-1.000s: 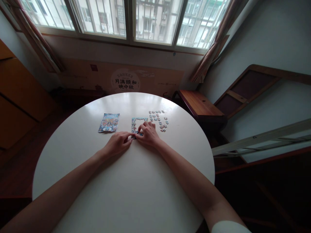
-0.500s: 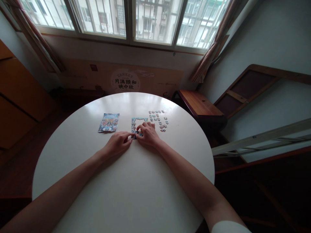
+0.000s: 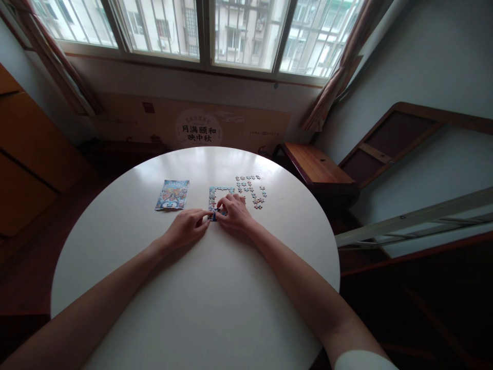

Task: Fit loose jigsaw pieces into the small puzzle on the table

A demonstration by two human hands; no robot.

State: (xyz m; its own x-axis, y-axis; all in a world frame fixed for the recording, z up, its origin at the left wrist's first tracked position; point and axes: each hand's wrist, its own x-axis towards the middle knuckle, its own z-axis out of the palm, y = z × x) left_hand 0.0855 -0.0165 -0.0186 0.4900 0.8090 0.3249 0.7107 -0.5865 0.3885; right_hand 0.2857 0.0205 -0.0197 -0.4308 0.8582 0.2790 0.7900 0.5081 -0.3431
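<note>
A partly joined jigsaw puzzle (image 3: 211, 194) lies on the white round table, its upper and left borders linked and a bare patch inside. My left hand (image 3: 187, 224) is closed at the puzzle's lower left corner, index finger and thumb against its edge. From the right, my right hand (image 3: 234, 213) bends over the lower part, thumb and index finger closed at a dark blue puzzle piece (image 3: 214, 216). The right hand hides much of the puzzle's lower right side. Several loose puzzle pieces (image 3: 244, 186) lie beyond that hand, roughly in rows.
A colourful printed packet (image 3: 173, 195) lies flat left of the puzzle. The white table (image 3: 192, 308) has a rounded edge. Behind it, to the right, stands a low wooden stool or side table (image 3: 319, 163). A barred window (image 3: 242, 33) is across the far wall.
Almost nothing differs. Both hands stay at the lower part of the puzzle, with only a very slight shift of the fingers.
</note>
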